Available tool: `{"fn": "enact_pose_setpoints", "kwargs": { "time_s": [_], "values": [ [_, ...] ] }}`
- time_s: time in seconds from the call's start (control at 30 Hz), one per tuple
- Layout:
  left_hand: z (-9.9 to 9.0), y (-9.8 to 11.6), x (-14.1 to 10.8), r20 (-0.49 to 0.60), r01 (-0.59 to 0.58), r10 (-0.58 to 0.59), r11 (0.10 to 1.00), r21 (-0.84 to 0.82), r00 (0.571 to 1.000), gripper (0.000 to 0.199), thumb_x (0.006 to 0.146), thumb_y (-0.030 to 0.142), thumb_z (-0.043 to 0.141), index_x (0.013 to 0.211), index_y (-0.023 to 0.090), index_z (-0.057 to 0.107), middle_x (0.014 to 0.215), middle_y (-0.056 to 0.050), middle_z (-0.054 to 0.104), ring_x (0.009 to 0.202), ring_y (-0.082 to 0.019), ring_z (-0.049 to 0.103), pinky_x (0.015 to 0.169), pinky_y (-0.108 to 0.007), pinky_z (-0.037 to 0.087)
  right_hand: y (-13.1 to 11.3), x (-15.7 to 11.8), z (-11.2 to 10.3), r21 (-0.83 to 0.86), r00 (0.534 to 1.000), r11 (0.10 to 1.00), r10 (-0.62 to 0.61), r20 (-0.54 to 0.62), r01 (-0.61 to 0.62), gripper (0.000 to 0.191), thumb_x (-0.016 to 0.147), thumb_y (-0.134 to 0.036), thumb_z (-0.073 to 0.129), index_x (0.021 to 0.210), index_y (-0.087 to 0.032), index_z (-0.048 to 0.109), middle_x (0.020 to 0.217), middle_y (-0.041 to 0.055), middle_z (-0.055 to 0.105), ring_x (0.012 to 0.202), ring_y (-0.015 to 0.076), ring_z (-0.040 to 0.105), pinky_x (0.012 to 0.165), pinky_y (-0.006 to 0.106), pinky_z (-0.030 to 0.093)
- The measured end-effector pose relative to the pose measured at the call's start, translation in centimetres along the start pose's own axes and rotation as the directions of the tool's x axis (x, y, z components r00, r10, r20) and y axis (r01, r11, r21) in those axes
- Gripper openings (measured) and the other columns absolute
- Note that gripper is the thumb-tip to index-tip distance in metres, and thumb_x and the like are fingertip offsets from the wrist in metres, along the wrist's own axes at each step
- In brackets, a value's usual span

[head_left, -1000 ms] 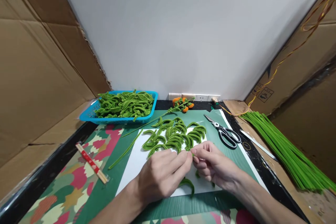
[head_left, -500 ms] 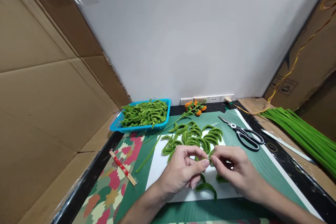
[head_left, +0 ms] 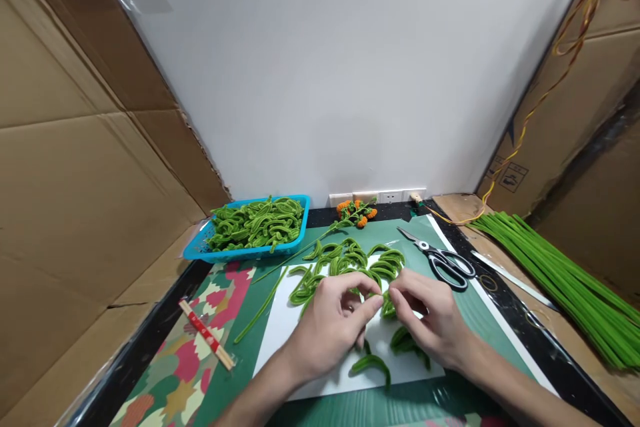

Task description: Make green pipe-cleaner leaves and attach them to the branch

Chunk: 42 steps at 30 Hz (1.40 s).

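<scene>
Over a white sheet of paper (head_left: 320, 383), my left hand (head_left: 335, 320) and my right hand (head_left: 430, 313) meet with thumb and forefinger pinched. Between the fingertips shows a little green of a short pipe cleaner, mostly covered by the fingers. Many curved green pipe cleaner pieces (head_left: 345, 257) lie in a loose heap on the paper, just beyond my hands. Nearer to me, one curved pipe cleaner piece (head_left: 371, 363) rests between my wrists. A small bunch of pipe cleaner pieces (head_left: 404, 340) lies beside my right hand, partly hidden by it.
A blue basket (head_left: 240, 255) heaped with green pieces stands back left. Orange flowers on a green stem (head_left: 357, 211) lie behind the paper. Scissors (head_left: 440, 258) and a bundle of long green pipe cleaners (head_left: 555, 280) are at right, wrapped chopsticks (head_left: 206, 333) at left. Cardboard (head_left: 90, 147) walls the left side.
The whole view has shifted, so things appear further left. My hands stay pinched together over the paper, with their fingertips now slightly further apart.
</scene>
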<state>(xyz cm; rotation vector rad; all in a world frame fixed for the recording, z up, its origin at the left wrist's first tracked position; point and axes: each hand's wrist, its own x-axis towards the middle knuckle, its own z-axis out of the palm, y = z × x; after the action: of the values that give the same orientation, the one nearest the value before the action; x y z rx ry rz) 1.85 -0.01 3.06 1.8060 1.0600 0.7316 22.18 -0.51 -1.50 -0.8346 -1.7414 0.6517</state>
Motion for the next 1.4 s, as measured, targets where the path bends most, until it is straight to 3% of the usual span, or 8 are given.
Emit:
{"fn": "enact_pose_setpoints", "kwargs": {
  "time_s": [0.2,0.67,0.83,0.93,1.07,1.17,1.27,1.4],
  "values": [
    [0.2,-1.1,0.5,0.198,0.261,-0.186,0.837,-0.481,0.962,0.046,0.087,0.057,0.081,0.097,0.015,0.066,0.046,0.003,0.060,0.031,-0.007,0.043,0.032,-0.014,0.032,0.5,-0.2,-1.2,-0.355,0.899,0.827,-0.416,0.135,0.436,0.013,0.099,-0.008,0.053,0.104,-0.019,0.059,0.082,0.0048,0.064,0.066,0.0162,0.056,0.057,0.029,0.038],
    [0.0,-2.2,0.4,0.298,0.309,-0.165,0.783,-0.540,0.940,0.040,0.085,0.049,0.086,0.091,0.015,0.067,0.044,0.005,0.056,0.032,-0.008,0.045,0.030,-0.014,0.032,0.4,-0.4,-0.5,-0.324,0.914,0.855,-0.374,0.155,0.405,0.016,0.102,-0.010,0.050,0.096,-0.020,0.061,0.073,0.0008,0.060,0.061,0.0141,0.053,0.055,0.030,0.033],
    [0.8,-2.0,-0.3,0.132,0.160,-0.110,0.869,-0.468,0.985,0.038,0.091,0.051,0.080,0.091,0.015,0.065,0.044,0.007,0.049,0.034,-0.008,0.045,0.035,-0.016,0.031,0.0,-0.7,0.5,0.007,0.995,1.000,-0.021,0.098,0.020,0.031,0.106,-0.029,0.052,0.078,-0.020,0.061,0.065,-0.0016,0.051,0.056,0.0113,0.042,0.052,0.027,0.032],
    [1.1,-1.7,-0.7,-0.092,-0.063,0.049,0.986,-0.151,0.995,0.025,0.098,0.039,0.072,0.090,0.015,0.069,0.059,0.000,0.060,0.046,-0.011,0.055,0.044,-0.020,0.040,0.1,-0.7,1.4,0.289,0.943,0.898,0.306,0.129,-0.331,0.043,0.100,-0.050,0.065,0.071,-0.019,0.060,0.059,-0.0038,0.045,0.051,0.0092,0.036,0.046,0.024,0.027],
    [1.3,-2.5,-1.2,-0.112,-0.508,0.593,0.760,0.406,0.797,0.018,0.099,0.012,0.058,0.100,0.015,0.075,0.078,-0.008,0.070,0.065,-0.016,0.065,0.056,-0.025,0.047,0.2,-0.4,2.1,0.553,0.797,0.587,0.531,0.289,-0.592,0.056,0.084,-0.067,0.077,0.065,-0.021,0.053,0.051,-0.0092,0.035,0.040,0.0047,0.021,0.037,0.022,0.019],
    [1.6,-3.2,-1.3,-0.072,-0.583,0.711,0.626,0.518,0.700,0.025,0.098,0.004,0.054,0.111,0.015,0.073,0.083,-0.009,0.073,0.069,-0.016,0.068,0.058,-0.024,0.049,0.0,-0.3,1.7,0.499,0.808,0.639,0.512,0.292,-0.586,0.055,0.086,-0.066,0.076,0.065,-0.020,0.054,0.054,-0.0076,0.037,0.043,0.0059,0.024,0.039,0.022,0.021],
    [2.0,-3.1,-1.2,-0.188,-0.490,0.603,0.762,0.424,0.775,0.015,0.101,0.010,0.061,0.108,0.015,0.074,0.083,-0.007,0.072,0.066,-0.014,0.065,0.058,-0.023,0.049,-0.3,-0.5,0.8,0.265,0.926,0.888,0.353,0.135,-0.377,0.041,0.096,-0.049,0.070,0.070,-0.018,0.061,0.060,-0.0030,0.046,0.053,0.0097,0.038,0.047,0.024,0.029],
    [2.5,-2.4,-1.1,-0.296,-0.292,0.331,0.942,0.168,0.896,0.014,0.101,0.028,0.069,0.098,0.017,0.077,0.078,-0.003,0.068,0.060,-0.012,0.059,0.055,-0.023,0.047,-0.5,-0.6,-0.1,-0.017,0.997,0.997,0.073,-0.004,-0.073,0.029,0.103,-0.029,0.058,0.076,-0.019,0.061,0.064,-0.0021,0.051,0.055,0.0110,0.041,0.051,0.025,0.033]
  ]
}}
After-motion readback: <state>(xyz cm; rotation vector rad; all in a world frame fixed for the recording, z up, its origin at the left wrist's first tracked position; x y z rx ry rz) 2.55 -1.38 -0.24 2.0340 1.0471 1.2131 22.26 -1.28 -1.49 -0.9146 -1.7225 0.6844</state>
